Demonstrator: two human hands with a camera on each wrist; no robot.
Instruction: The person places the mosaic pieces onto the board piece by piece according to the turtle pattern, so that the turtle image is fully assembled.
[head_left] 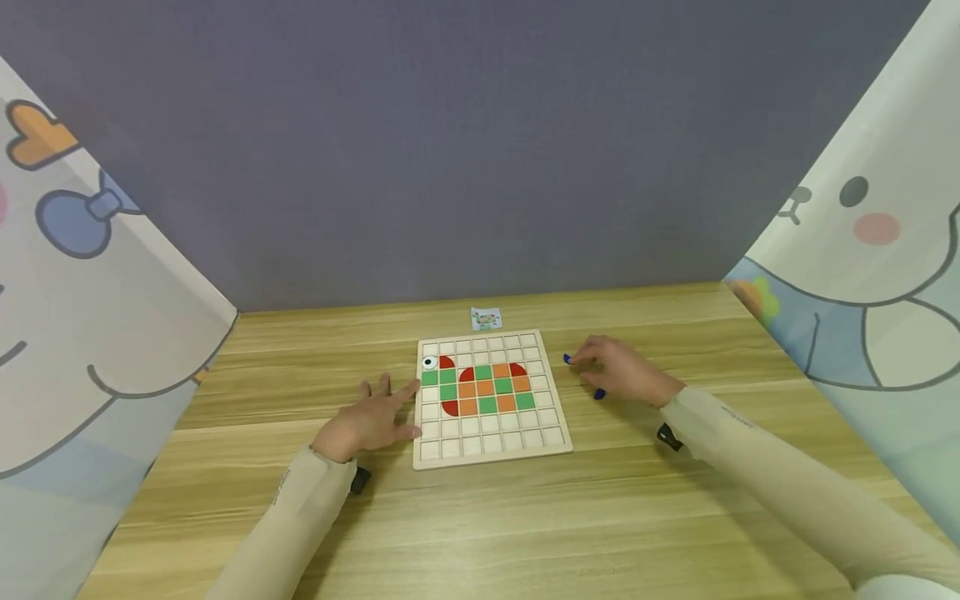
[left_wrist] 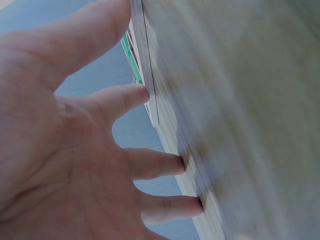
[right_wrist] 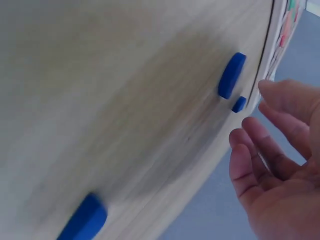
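A square wooden grid board point(head_left: 491, 457) lies on the table, with green, orange and red tiles and a white eye tile point(head_left: 430, 362) set in its cells. My left hand point(head_left: 367, 422) is spread at the board's left side, index fingertip and thumb at its edge; the left wrist view shows its fingers point(left_wrist: 160, 164) straight. Right of the board, my right hand point(head_left: 617, 369) hovers with loosely bent fingers and nothing between them. Close by its fingertips are a blue piece point(right_wrist: 231, 76) and a smaller-looking blue one point(right_wrist: 239, 104). Another blue piece point(right_wrist: 84, 220) lies nearer the wrist.
Behind the board lies a small picture card point(head_left: 486, 319) with a coloured pattern. A grey partition point(head_left: 480, 167) rises at the table's back edge, and printed cartoon panels stand on both sides. Wood-grain tabletop point(head_left: 480, 525) stretches in front of the board.
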